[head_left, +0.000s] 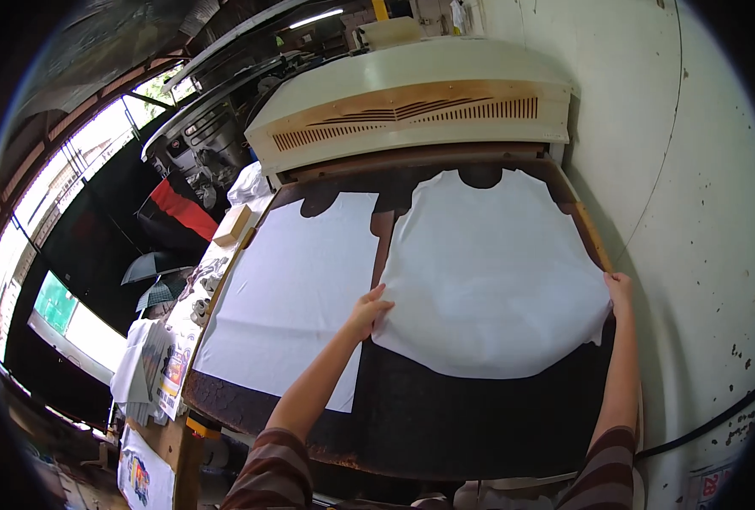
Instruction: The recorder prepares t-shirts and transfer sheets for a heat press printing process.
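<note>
A white fabric piece (492,272) lies on the right half of a dark, worn conveyor bed (445,416). My left hand (369,310) grips its near left edge. My right hand (620,289) holds its right edge by the bed's wooden rim. A second white sheet (297,289) lies flat on the left half of the bed, untouched. Both my sleeves are striped brown.
A cream machine hood (411,106) with slotted vents spans the far end of the bed. A pale stained wall (692,170) stands to the right. Stacked printed cloth (148,374) and a wooden block (231,225) sit to the left, with umbrellas beyond.
</note>
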